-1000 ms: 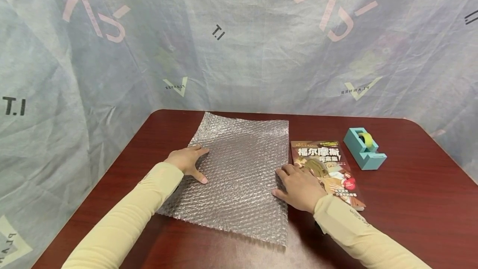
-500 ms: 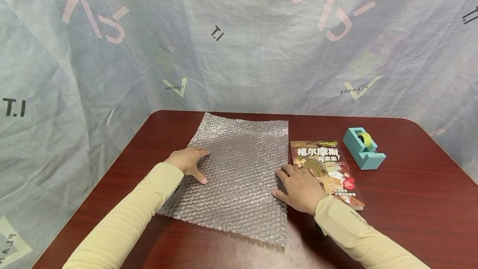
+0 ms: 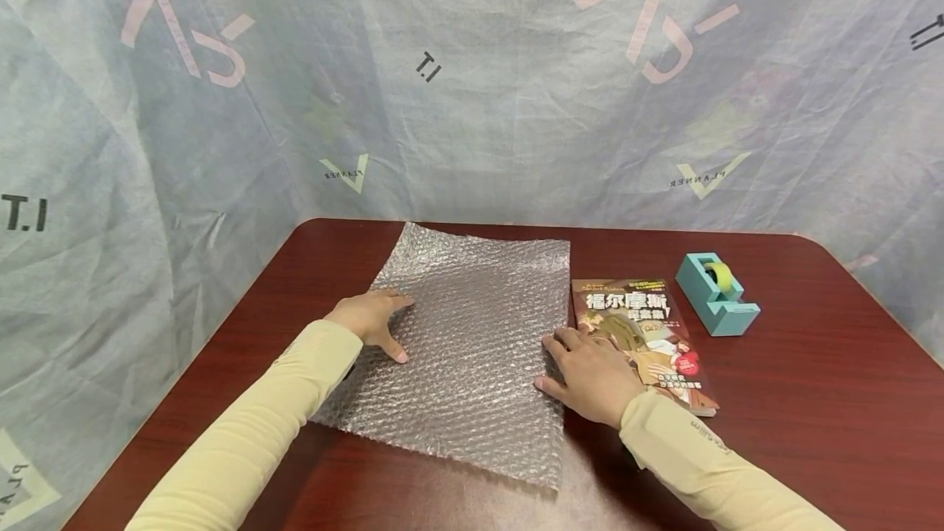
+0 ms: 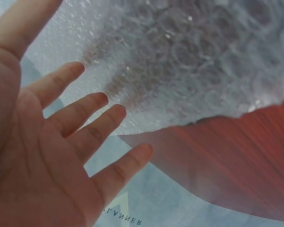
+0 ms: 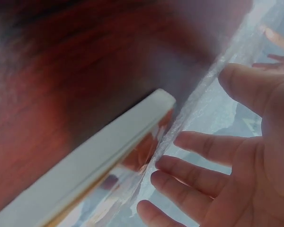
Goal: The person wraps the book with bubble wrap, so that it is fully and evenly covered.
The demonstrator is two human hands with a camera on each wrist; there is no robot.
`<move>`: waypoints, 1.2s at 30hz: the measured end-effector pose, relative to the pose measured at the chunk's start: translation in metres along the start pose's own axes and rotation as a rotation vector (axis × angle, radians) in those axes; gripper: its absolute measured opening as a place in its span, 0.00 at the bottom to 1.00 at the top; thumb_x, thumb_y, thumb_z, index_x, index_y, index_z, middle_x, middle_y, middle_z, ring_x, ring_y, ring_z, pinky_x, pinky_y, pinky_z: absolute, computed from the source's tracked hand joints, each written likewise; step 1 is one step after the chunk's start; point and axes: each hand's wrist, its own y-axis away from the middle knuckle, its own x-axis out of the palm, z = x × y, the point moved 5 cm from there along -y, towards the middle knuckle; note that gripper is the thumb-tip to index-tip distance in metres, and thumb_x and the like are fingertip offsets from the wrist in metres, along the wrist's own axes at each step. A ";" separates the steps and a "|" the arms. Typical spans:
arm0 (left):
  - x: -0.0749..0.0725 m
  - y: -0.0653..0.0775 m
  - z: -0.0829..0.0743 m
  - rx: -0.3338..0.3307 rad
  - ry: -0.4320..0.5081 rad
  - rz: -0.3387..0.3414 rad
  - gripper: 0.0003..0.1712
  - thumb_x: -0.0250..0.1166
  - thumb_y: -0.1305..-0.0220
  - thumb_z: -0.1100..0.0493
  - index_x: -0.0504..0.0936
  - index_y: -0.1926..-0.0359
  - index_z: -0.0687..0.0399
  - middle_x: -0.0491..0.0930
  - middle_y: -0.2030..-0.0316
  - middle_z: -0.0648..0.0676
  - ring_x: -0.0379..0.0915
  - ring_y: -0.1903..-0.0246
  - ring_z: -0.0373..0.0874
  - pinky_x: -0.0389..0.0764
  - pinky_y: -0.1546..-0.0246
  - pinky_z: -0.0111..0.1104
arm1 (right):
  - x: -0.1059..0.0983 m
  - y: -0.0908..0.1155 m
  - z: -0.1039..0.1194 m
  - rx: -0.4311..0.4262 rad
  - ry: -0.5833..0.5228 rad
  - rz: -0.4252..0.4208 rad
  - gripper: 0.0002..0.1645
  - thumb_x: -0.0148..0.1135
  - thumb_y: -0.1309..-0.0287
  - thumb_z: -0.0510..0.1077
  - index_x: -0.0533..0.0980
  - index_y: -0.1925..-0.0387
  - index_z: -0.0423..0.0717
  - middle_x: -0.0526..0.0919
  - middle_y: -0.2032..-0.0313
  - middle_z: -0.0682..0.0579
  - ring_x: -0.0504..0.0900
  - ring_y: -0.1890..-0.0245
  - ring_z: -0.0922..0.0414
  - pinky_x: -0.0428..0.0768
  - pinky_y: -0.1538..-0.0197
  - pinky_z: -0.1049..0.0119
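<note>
A sheet of bubble wrap (image 3: 472, 351) lies spread on the dark red table. My left hand (image 3: 367, 319) rests at its left edge, thumb and fingers spread; in the left wrist view the left hand (image 4: 61, 137) has its fingertips at the wrap. On the other side, my right hand (image 3: 593, 374) lies with fingers extended over the wrap's right edge and the near-left part of a book (image 3: 649, 334). The right wrist view shows the right hand (image 5: 217, 165) with straight, parted fingers beside the wrap edge and the book's white page block (image 5: 99, 146). Neither hand grips anything.
A light-blue tape dispenser (image 3: 717, 297) with a yellow-green roll stands to the right of the book. The table (image 3: 826, 400) has rounded far corners. A grey printed cloth (image 3: 472, 88) hangs behind and along the sides.
Hands, bubble wrap, book and dispenser keep their places. Only a very slight shift of the head view shows.
</note>
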 end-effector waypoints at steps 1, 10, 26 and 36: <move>0.000 0.000 0.000 -0.002 0.002 0.000 0.57 0.82 0.50 0.45 0.64 0.23 0.53 0.57 0.24 0.65 0.53 0.26 0.62 0.68 0.35 0.59 | 0.000 0.000 0.000 -0.008 0.010 -0.006 0.37 0.63 0.32 0.59 0.73 0.34 0.37 0.75 0.37 0.35 0.74 0.37 0.35 0.72 0.40 0.35; -0.002 0.004 -0.001 -0.028 0.035 0.004 0.56 0.82 0.50 0.47 0.64 0.23 0.51 0.57 0.24 0.64 0.53 0.26 0.63 0.67 0.35 0.60 | -0.001 -0.002 0.001 -0.039 0.020 -0.008 0.37 0.62 0.32 0.60 0.74 0.35 0.35 0.75 0.38 0.35 0.73 0.36 0.37 0.71 0.38 0.37; -0.002 0.007 -0.007 -0.039 0.088 0.061 0.55 0.81 0.47 0.51 0.62 0.23 0.55 0.58 0.25 0.65 0.53 0.26 0.64 0.63 0.31 0.57 | -0.002 -0.002 -0.004 -0.085 0.025 0.017 0.38 0.62 0.32 0.61 0.74 0.35 0.35 0.75 0.37 0.35 0.73 0.35 0.39 0.70 0.35 0.40; -0.002 0.006 -0.009 -0.061 0.121 0.082 0.56 0.80 0.46 0.52 0.60 0.22 0.56 0.50 0.23 0.68 0.47 0.24 0.65 0.61 0.31 0.59 | -0.002 -0.001 -0.009 -0.101 0.013 0.021 0.38 0.62 0.32 0.60 0.74 0.34 0.37 0.75 0.37 0.36 0.72 0.34 0.39 0.70 0.35 0.41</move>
